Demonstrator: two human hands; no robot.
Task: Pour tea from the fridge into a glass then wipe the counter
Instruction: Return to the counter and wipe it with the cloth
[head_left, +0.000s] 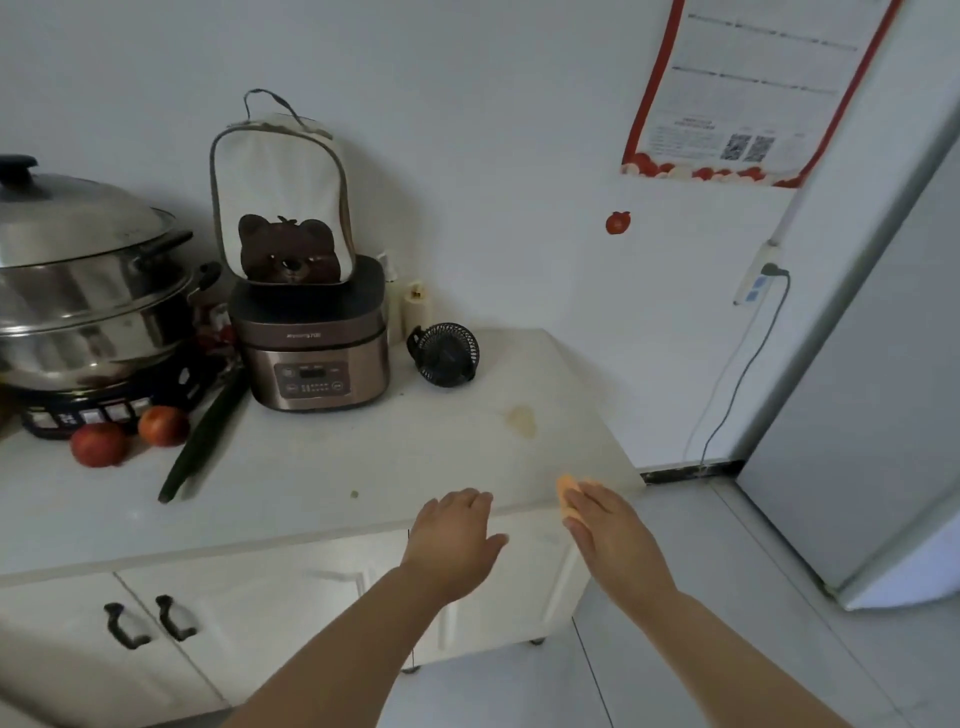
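White counter (311, 467) showing tea-coloured stain (522, 420) near right edge. Right hand (608, 530) gripping orange cloth (567, 493) at front right corner; left hand (457, 535) hovering open, empty. Wiping step starting, seemingly; next: pushing cloth onto stain.

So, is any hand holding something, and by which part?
The right hand holds an orange sponge-like thing, its far end showing past the fingers. The left hand is open and holds nothing.

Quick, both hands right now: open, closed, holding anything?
Left hand: open, fingers spread, empty, at the counter edge.
Right hand: holding an orange sponge at the counter's corner.
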